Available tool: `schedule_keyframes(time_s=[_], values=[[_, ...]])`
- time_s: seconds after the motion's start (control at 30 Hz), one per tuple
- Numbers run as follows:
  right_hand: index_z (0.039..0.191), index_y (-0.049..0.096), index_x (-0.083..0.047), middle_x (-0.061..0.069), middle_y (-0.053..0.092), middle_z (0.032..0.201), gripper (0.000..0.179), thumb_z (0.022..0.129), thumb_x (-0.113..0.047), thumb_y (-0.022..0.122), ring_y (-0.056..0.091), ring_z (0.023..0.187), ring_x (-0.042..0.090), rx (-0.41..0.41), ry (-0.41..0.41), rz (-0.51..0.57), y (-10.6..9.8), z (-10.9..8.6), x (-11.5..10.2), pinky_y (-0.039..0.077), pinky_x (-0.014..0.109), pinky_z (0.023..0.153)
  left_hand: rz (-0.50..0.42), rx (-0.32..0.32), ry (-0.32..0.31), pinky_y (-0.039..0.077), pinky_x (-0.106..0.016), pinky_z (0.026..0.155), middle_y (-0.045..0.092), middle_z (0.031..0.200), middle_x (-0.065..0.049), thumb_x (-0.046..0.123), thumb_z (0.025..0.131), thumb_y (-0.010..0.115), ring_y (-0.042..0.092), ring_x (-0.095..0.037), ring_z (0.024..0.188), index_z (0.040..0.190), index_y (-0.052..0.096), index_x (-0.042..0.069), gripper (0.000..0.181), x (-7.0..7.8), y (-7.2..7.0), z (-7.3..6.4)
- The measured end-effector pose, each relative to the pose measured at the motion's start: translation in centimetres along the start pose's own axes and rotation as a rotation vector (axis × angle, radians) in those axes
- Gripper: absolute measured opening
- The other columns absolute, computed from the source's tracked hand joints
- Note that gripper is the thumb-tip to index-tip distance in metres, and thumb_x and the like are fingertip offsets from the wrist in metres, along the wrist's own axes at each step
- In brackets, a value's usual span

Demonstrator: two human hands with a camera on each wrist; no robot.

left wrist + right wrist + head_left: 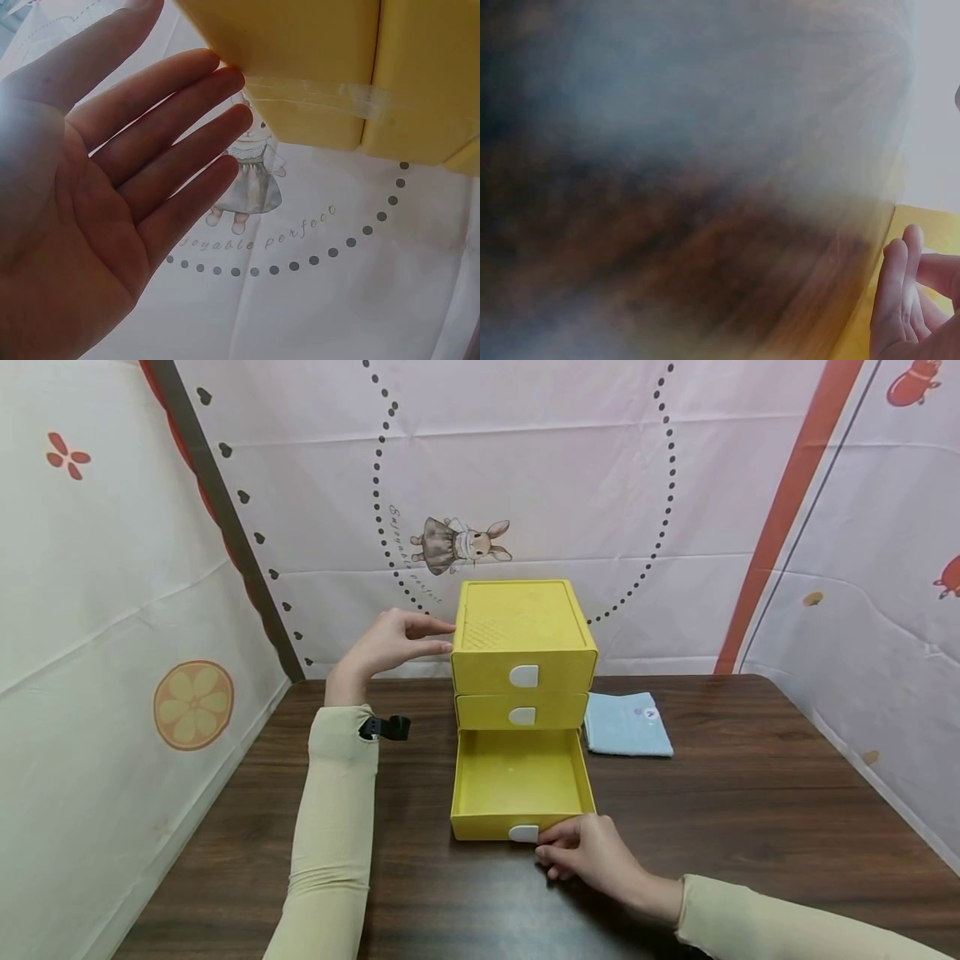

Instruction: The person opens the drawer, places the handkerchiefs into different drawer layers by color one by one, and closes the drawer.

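Note:
A yellow three-tier drawer box (525, 618) stands on the table, each drawer with a white tab on its front. Its bottom drawer (517, 777) is pulled out, and the yellow floor inside shows. At the front of this drawer my right hand (592, 856) pinches the right edge of the white tab (523, 833) between thumb and fingers. The right wrist view catches the fingers (892, 292) against yellow. My left hand (390, 643) is raised at the box's upper left side, fingertips right at its wall. Its fingers (172, 127) are straight and spread in the left wrist view.
A folded light blue cloth (628, 725) lies on the dark wooden table (720, 827), right of the box. Printed white sheeting (525, 485) hangs behind and along both sides. Clear tape (322, 97) runs across the box's side.

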State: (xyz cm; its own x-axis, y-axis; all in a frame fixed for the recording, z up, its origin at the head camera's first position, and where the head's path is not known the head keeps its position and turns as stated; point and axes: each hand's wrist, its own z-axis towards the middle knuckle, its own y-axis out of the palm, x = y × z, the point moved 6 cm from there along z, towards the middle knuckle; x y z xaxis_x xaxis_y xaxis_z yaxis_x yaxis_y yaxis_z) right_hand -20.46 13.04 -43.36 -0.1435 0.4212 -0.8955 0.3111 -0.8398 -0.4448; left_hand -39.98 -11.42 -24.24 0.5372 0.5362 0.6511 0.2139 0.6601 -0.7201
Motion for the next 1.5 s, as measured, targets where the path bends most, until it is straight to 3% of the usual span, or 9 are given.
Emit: schedule_keyframes(time_s=[0.37,0.83,1.27,1.5], values=[[0.098,0.073,-0.002,0.006,0.073,0.074,0.017,0.085,-0.014,0.069,0.067,0.057,0.013,-0.032,-0.038,-0.059,-0.3,-0.4,-0.2,0.054,0.026,0.049,0.009,-0.001,-0.006,0.05,-0.037,0.091,0.068,0.116,-0.001,0.047,0.08,0.072,0.064,-0.016,0.103,0.117,0.068,0.023,0.044,-0.1,0.1,0.0],[0.095,0.073,-0.009,0.002,0.072,0.077,0.015,0.086,-0.021,0.07,0.067,0.063,0.01,-0.095,-0.047,-0.141,-2.1,-1.4,0.4,0.054,0.024,0.055,0.013,0.004,-0.01,0.05,-0.037,0.091,0.067,0.117,0.0,0.048,0.08,0.072,0.063,-0.014,0.103,0.116,0.068,0.025,0.044,-0.1,0.0,-0.1],[0.094,0.074,-0.013,-0.004,0.073,0.084,0.015,0.085,-0.025,0.071,0.066,0.069,0.002,-0.098,-0.084,-0.252,-5.2,-2.1,0.9,0.051,0.02,0.06,0.018,0.007,-0.012,0.05,-0.038,0.091,0.067,0.118,0.001,0.049,0.08,0.071,0.064,-0.014,0.103,0.117,0.068,0.025,0.044,-0.3,0.0,-0.1],[0.095,0.074,-0.013,-0.003,0.073,0.088,0.014,0.085,-0.021,0.07,0.066,0.07,0.003,-0.105,-0.06,-0.279,-7.4,-1.8,1.9,0.052,0.02,0.061,0.004,0.006,-0.004,0.051,-0.037,0.09,0.067,0.117,-0.001,0.046,0.081,0.071,0.064,-0.016,0.102,0.117,0.068,0.023,0.043,-0.2,0.0,0.0]])
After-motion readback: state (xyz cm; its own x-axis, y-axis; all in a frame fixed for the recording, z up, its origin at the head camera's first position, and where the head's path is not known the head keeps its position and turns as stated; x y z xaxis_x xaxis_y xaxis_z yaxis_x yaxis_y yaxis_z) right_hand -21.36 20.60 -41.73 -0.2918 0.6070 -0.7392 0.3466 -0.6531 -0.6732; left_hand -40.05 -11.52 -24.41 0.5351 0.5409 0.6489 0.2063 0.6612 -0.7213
